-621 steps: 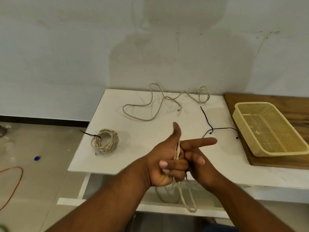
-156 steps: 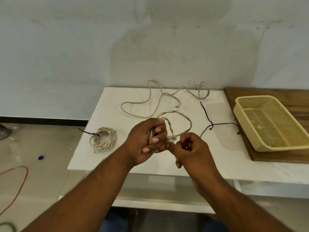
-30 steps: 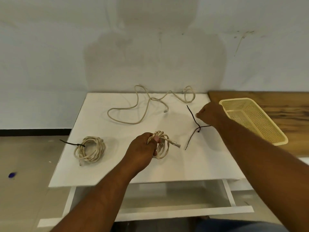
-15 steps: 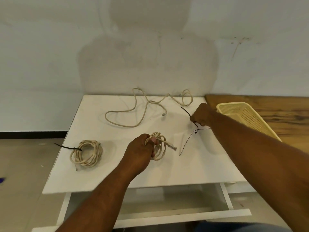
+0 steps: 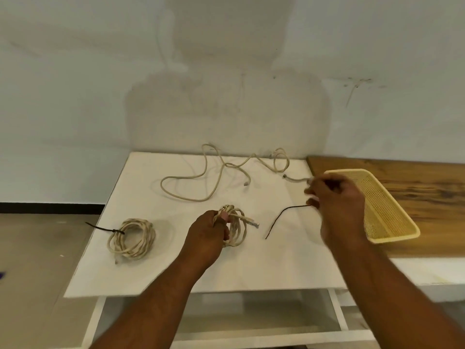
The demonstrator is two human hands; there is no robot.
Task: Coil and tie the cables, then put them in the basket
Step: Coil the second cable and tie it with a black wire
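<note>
My left hand (image 5: 207, 234) grips a coiled beige cable (image 5: 236, 226) just above the white table (image 5: 176, 273); its plug sticks out to the right. My right hand (image 5: 334, 205) is lifted over the table's right side and pinches a thin black tie (image 5: 279, 217), whose free end hangs down to the left. A tied beige coil (image 5: 132, 239) with a black tie lies at the front left. A loose beige cable (image 5: 219, 175) sprawls along the back of the table. The yellow mesh basket (image 5: 385, 212) sits on the wooden board, partly behind my right hand.
The wooden board (image 5: 427, 187) adjoins the table on the right. The wall stands directly behind the table. An open white shelf frame (image 5: 251, 321) shows under the table's front edge. Bare floor (image 5: 37, 260) lies to the left.
My right hand has picked the black tie off the table and drawn it up and toward me. My left hand has kept the coil in about the same place.
</note>
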